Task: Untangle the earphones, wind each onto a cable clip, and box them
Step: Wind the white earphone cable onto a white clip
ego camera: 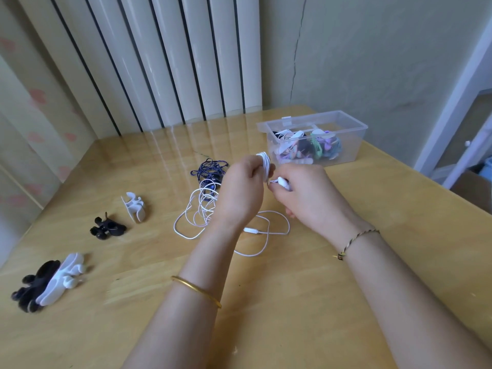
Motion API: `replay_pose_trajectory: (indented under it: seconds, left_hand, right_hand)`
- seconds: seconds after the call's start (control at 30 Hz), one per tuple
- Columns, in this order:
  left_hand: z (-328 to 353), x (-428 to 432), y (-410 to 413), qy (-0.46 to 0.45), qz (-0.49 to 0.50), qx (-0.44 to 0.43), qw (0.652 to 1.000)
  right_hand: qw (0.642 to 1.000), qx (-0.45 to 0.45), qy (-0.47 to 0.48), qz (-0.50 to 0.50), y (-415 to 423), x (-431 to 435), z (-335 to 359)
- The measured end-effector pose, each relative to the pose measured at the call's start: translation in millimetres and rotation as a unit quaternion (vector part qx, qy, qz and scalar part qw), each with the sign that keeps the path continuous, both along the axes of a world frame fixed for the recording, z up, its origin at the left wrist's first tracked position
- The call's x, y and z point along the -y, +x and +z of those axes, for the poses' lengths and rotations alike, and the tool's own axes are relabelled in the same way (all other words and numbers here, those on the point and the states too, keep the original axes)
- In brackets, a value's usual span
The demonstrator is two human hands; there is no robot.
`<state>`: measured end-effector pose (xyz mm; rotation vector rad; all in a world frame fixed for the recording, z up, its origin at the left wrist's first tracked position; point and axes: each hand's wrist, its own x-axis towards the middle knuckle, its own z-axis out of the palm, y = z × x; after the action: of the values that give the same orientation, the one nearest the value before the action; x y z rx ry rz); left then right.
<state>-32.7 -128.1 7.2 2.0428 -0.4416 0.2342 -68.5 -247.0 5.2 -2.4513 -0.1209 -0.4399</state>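
Centre of the frame, above the table (372, 262): left hand (241, 187) curled round a cable clip (264, 162) wound with white cord, long axis roughly up-down in the frame, upper end toward the clear box (358, 134). Just right of it, right hand (306, 194) pinching a white earpiece (283, 183), slanted from upper left to lower right, near end toward the clip. Below the hands, loose white cable (277, 222) looped on the table, its plug (251, 230) lying left-right. Just left of the left hand, tangled dark blue earphones (210, 167). At upper right, the box, long axis left-right, wound earphones inside. At left and lower left, spare clips (134, 206).
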Motion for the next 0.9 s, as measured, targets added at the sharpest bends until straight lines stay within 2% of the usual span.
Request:
replay_pose_trajectory:
  seconds: [0.07, 0.27, 0.43, 0.63, 0.8, 0.9]
  left_hand:
    - [-1.7, -1.7, 2.7, 0.043, -0.01, 0.003, 0.999]
    - [14.1, -4.9, -6.5, -0.031, -0.063, -0.108, 0.992]
    - [20.5, -7.4, -13.3, -0.079, -0.056, -0.174, 0.98]
    - [22.4, -9.7, -11.6, -0.15, -0.053, -0.288, 0.944]
    - [20.9, -10.9, -10.6, -0.165, -0.037, -0.324, 0.931]
    - [22.9, -10.9, -7.8, -0.17, -0.004, -0.315, 0.933]
  right_hand:
    - [0.999, 0.048, 0.01, -0.01, -0.1, 4.4, 3.3]
    - [0.98, 0.112, 0.14, 0.086, 4.3, 14.5, 4.6]
    - [0.959, 0.054, 0.242, 0.14, 9.5, 14.6, 2.3]
    - [0.94, -0.033, 0.276, 0.199, 7.7, 17.6, 4.1]
    - [0.928, -0.084, 0.282, 0.227, 6.1, 11.6, 9.2]
    - [0.933, -0.081, 0.277, 0.217, 7.4, 1.9, 14.3]
